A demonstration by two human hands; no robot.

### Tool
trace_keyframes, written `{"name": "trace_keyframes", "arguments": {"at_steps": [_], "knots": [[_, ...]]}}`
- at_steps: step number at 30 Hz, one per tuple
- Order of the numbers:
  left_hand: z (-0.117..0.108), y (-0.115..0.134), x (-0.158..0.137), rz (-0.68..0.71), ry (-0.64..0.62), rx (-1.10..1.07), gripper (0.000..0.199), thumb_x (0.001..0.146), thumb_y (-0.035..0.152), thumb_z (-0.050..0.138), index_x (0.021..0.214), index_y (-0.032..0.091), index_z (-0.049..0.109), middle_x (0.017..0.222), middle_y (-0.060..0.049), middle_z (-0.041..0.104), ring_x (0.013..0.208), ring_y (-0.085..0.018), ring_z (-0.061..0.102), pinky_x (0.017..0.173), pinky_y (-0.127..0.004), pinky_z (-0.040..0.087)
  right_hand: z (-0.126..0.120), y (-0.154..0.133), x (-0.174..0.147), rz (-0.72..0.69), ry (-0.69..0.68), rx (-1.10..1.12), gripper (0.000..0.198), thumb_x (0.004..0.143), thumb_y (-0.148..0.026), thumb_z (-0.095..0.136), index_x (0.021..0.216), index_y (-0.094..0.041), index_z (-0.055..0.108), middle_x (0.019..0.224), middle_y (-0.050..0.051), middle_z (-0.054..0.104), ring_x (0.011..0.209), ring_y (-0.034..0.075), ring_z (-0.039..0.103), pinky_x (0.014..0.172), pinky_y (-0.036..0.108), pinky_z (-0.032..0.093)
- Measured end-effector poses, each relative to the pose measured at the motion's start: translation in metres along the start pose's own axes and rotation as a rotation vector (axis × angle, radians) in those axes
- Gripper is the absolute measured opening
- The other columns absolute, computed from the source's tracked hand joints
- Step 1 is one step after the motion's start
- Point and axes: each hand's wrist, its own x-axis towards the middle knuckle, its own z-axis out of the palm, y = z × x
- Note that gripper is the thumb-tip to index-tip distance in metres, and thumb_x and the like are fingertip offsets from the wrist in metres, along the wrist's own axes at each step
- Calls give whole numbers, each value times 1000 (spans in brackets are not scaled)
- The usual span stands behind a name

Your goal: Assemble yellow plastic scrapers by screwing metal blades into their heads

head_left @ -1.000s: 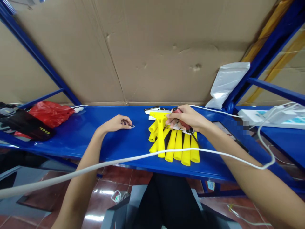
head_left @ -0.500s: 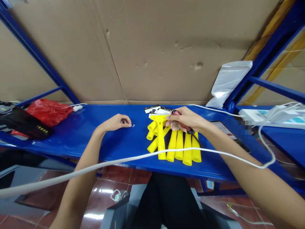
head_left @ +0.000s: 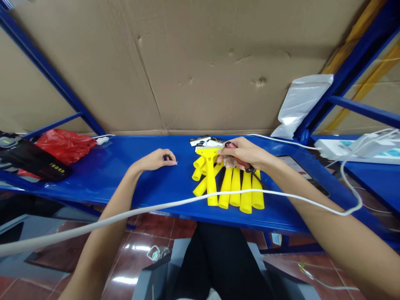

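On the blue table, my left hand point(head_left: 160, 159) is curled, its thumb and forefinger together at a tiny light-coloured piece point(head_left: 176, 163). That piece is too small to name. My right hand point(head_left: 240, 152) is wrapped round a screwdriver with a red and black handle point(head_left: 235, 155), its shaft pointing down toward me. The fingertips of that hand are by the head of a yellow T-shaped scraper point(head_left: 211, 177). Several yellow scraper handles point(head_left: 246, 193) lie fanned beside and under it. Small black-and-white packets point(head_left: 200, 141) are behind the scraper head.
A white cable point(head_left: 175, 205) crosses in front of the table. At the left lie a red plastic bag point(head_left: 64, 146) and a black object point(head_left: 34, 160). A phone or tablet point(head_left: 304, 173) is beneath my right forearm, near a power strip point(head_left: 375, 151). Cardboard point(head_left: 212, 75) backs the table.
My left hand has shifted slightly right, bringing its fingertips onto the tiny piece. My right hand and the screwdriver stay nearly where they were; the view has tilted a little.
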Motion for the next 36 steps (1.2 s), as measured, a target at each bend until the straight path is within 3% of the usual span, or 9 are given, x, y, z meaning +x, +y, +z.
{"name": "trace_keyframes", "arguments": {"at_steps": [4,7,10,12,17,24,31,36], "knots": [[9,15,5,50,168,-129,44,89,63,85,94,19,84,102,-10,83,91,-23,72,88,-36,55,0,1,1,1,-3,14,28,100,-29,76,83,-9,86,69,14,82,31,6,49,30,17,34],[21,39,17,116,289,-332,45,85,62,92,97,19,83,113,-12,83,106,-27,74,98,-41,56,1,1,1,-12,-15,23,27,99,-30,77,84,-10,86,70,14,82,31,6,48,29,17,32],[32,61,35,178,226,-508,45,79,57,99,93,17,84,122,-14,83,119,-29,74,109,-45,56,1,1,2,-6,-11,36,26,98,-30,78,83,-11,86,68,13,81,30,6,47,29,17,32],[35,70,46,165,162,-550,42,76,53,102,90,17,84,123,-14,84,116,-28,76,109,-45,57,2,0,1,3,-8,53,27,98,-29,77,81,-11,85,67,12,80,30,6,47,28,17,31],[32,75,63,56,38,-587,35,76,44,103,89,17,87,95,-9,84,86,-19,75,89,-37,61,2,-4,0,31,4,94,25,97,-28,77,79,-11,83,65,11,79,29,6,46,27,18,28],[22,73,72,19,-112,-739,31,69,29,106,89,16,86,93,-8,83,86,-17,75,80,-30,61,5,-6,-1,25,-1,130,23,96,-27,78,78,-11,80,66,10,79,29,6,46,27,18,29],[14,76,76,33,-191,-661,24,70,26,103,84,16,86,83,-6,80,79,-16,74,79,-31,62,5,-3,-1,30,-20,136,22,96,-27,79,82,-10,81,64,8,77,30,5,46,28,17,26],[5,80,76,53,-172,-539,23,73,27,102,86,16,87,84,-7,83,78,-17,77,80,-32,61,5,-2,0,41,-13,157,28,98,-35,81,85,-10,83,58,6,72,30,6,45,28,17,26]]}}
